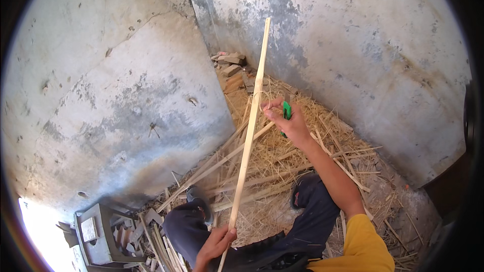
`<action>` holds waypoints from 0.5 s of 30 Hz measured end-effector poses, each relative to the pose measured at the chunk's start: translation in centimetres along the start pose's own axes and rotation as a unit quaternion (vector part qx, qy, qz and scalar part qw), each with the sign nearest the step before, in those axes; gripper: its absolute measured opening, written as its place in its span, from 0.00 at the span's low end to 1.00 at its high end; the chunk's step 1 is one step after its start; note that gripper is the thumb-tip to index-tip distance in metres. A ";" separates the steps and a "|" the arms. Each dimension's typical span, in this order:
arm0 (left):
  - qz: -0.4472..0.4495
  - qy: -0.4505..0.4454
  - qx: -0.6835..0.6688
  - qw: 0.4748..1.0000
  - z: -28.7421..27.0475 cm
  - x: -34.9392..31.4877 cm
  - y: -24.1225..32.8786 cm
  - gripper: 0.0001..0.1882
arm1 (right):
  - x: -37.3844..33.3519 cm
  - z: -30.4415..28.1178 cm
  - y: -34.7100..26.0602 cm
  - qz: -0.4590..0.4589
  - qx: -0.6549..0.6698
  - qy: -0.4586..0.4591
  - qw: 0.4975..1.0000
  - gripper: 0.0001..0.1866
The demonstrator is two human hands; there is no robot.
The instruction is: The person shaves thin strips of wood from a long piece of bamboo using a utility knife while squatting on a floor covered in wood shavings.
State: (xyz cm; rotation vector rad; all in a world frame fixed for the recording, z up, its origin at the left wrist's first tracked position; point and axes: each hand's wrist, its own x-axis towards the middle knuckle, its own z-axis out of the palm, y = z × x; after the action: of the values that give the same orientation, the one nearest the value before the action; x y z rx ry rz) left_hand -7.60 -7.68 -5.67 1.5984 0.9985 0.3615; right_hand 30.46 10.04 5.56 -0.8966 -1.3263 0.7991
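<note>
A long pale bamboo strip (247, 148) slants upward from my lap, its far end reaching in front of the wall. My left hand (216, 243) is closed around its lower part, near my left thigh. Beside the strip's upper half is my right hand (290, 122), closed on a green utility knife (287, 111) with its blade pointing up. The thumb and forefinger of that hand pinch together near a thin curled shaving (260, 95) at the strip's edge. Whether the shaving is still joined to the strip, I cannot tell.
Straw-like shavings (302, 116) cover the floor, with long bamboo strips (272, 189) among them. Bricks (231, 60) are heaped in the corner between two worn walls (343, 35). A grey metal frame (101, 236) holding scraps stands at lower left. My legs flank the work.
</note>
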 end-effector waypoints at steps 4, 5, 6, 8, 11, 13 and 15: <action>-0.045 -0.123 0.080 0.988 -2.9 -0.1 2.1 0.21 | -1.5 2.6 -0.9 0.065 -0.018 -0.054 0.996 0.10; -0.025 -0.096 0.097 0.990 -3.3 -0.3 3.6 0.21 | -1.9 3.2 -1.1 0.086 -0.017 -0.073 0.993 0.10; -0.002 -0.069 0.116 0.991 -3.8 0.1 5.1 0.23 | -2.2 3.6 -0.7 0.080 -0.013 -0.090 0.993 0.10; 0.057 0.016 0.169 0.984 -4.8 1.9 7.0 0.41 | -3.0 5.1 1.3 0.071 0.000 -0.128 0.989 0.10; 0.123 0.109 0.069 0.984 -5.2 6.1 9.9 0.47 | -3.9 6.5 -0.3 0.074 0.005 -0.162 0.984 0.11; 0.102 0.132 0.106 0.980 -4.9 9.3 11.8 0.47 | -4.3 6.6 -0.1 0.075 -0.052 -0.179 0.980 0.12; 0.045 0.133 0.138 0.980 -4.8 12.9 11.3 0.46 | -4.5 6.4 0.1 0.054 -0.112 -0.195 0.973 0.12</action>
State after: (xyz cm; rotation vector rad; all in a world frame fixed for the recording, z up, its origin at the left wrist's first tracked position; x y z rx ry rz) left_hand 1.25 5.49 2.43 1.8849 1.2235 0.5288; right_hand 23.72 6.62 3.60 -1.0305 -1.7498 0.9552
